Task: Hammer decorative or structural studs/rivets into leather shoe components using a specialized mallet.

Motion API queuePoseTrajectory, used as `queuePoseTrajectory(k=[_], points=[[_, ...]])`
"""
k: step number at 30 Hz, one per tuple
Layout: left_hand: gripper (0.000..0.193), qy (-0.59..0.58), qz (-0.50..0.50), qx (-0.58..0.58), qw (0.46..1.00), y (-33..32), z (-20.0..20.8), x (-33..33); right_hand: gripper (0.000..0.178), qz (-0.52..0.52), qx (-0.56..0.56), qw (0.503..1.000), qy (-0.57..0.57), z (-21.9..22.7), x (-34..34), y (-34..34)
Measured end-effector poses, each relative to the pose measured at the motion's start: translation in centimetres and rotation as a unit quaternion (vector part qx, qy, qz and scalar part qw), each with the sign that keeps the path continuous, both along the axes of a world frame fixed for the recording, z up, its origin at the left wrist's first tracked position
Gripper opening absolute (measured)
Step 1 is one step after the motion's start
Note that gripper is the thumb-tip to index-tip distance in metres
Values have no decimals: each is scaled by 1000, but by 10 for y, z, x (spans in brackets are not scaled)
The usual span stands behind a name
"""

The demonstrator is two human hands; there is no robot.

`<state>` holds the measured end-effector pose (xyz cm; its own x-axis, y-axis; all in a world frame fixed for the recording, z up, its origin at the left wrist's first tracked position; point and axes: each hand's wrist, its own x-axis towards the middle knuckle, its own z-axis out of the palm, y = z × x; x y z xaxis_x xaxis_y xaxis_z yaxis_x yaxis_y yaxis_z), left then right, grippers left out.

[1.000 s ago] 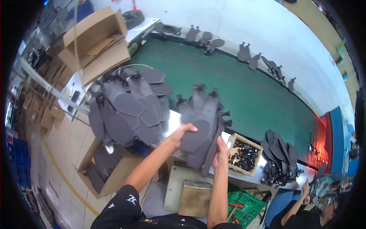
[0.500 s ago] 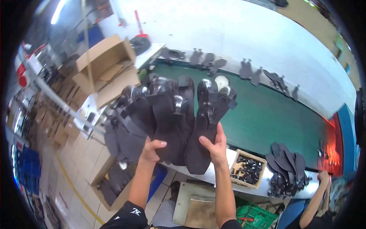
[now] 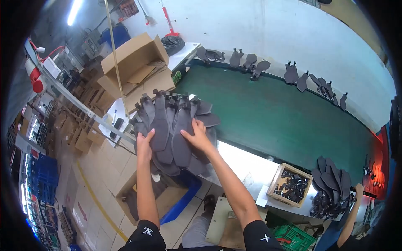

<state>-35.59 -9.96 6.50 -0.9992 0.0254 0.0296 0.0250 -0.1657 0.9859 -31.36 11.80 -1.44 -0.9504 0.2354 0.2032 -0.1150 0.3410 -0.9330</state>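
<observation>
A white wall (image 3: pixel 276 42) runs along the far side, and in front of it lies a long green belt (image 3: pixel 276 113), with a pale worktop (image 3: pixel 232 161) along its near edge. Red light glows at the belt's right end.

At the left end of the worktop, dark shoe soles (image 3: pixel 181 146) lie overlapping in a thick fan, their narrow heel ends pointing away. The left hand (image 3: pixel 144 146) grasps soles at the near left of the fan, thumb on top. The right hand (image 3: pixel 200 138) has its grip on the right side, thumb pressed on a sole; where the held soles end and the pile below begins, I cannot tell.

Farther right on the worktop sit a wooden box (image 3: pixel 274 189) of small black parts (image 3: pixel 292 185) and another stack of soles (image 3: pixel 333 178). More soles stand in a row against the wall. A cardboard box (image 3: pixel 125 52) sits far left; another (image 3: pixel 171 204) is below the fan, beside a blue bin (image 3: pixel 181 208). A co-worker's arm (image 3: pixel 351 215) reaches in at the near right.
</observation>
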Motion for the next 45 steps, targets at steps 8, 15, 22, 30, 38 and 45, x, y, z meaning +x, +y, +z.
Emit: queuePoseTrajectory(k=[8,15,22,30,38,45], points=[[78,-3,98,-242,965,-24,-4,18,82,-7,136,990,-40,19,12,-4],[87,150,103,-455,872,24,-56,0,59,-100,116,985,79,-3,73,65],[76,273,227,-488,797,-72,-63,-25,29,-371,288,877,104,71,347,193],[44,349,48,-276,894,88,-26,176,53,-573,419,647,-278,27,643,395],[39,492,-29,-308,814,98,17,328,35,-468,34,882,37,110,582,327],[76,546,-263,-206,768,149,11,449,32,-171,68,978,97,130,543,79]])
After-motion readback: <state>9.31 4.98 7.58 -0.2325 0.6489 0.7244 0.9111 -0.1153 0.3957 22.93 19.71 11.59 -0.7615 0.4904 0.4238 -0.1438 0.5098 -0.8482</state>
